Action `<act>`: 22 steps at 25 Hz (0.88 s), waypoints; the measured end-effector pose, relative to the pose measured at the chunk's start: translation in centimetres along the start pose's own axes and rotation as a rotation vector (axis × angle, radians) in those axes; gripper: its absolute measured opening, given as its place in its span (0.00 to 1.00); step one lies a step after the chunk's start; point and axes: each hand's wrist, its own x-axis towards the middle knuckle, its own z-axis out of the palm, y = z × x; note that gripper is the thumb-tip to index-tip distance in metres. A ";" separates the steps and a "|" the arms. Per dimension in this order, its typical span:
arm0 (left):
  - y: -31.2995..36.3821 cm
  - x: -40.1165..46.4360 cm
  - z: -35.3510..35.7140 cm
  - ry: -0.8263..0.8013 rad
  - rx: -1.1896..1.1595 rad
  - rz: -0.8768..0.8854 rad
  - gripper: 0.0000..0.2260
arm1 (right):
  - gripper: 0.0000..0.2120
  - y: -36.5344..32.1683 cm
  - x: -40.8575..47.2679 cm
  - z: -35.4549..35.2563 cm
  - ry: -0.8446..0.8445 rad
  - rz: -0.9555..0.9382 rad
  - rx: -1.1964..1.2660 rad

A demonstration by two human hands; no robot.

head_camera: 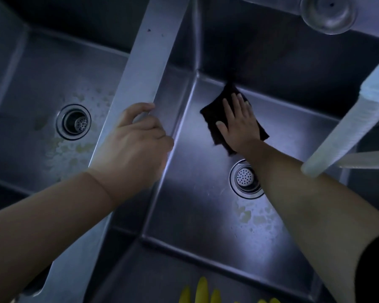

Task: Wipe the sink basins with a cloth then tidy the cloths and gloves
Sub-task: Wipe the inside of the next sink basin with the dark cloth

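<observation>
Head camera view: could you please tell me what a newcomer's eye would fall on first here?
First, the right hand pressing a dark cloth flat on the floor of the right basin, near its far corner. Next, the left hand holding the steel divider between the basins. Pale residue patches show around both drains, and yellow glove fingertips poke in at the bottom edge.

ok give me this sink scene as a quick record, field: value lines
right hand: right hand pressed flat on the dark cloth
cloth position: floor of the right basin, near the far wall
left hand: left hand resting on the divider between basins, fingers curled over its edge
left basin: left basin shows pale residue around its drain
right drain: strainer partly hidden by the right forearm
gloves: yellow glove fingertips at the near edge
</observation>
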 end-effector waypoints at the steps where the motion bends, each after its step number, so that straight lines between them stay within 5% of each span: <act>1: 0.0 0.0 0.0 -0.003 0.006 0.000 0.09 | 0.37 -0.3 0.8 0.0 -0.020 0.042 -0.032; 7: 0.3 0.1 -0.2 -0.032 0.017 -0.020 0.09 | 0.34 -6.7 -2.9 1.5 -0.023 -0.073 -0.062; 17: 0.5 0.0 -0.5 -0.060 0.073 -0.024 0.09 | 0.31 -16.6 -19.4 7.3 -0.151 -0.798 -0.138; 22: 0.4 0.2 -0.5 -0.074 0.059 -0.005 0.08 | 0.27 -14.5 -17.3 6.3 -0.113 -1.077 -0.148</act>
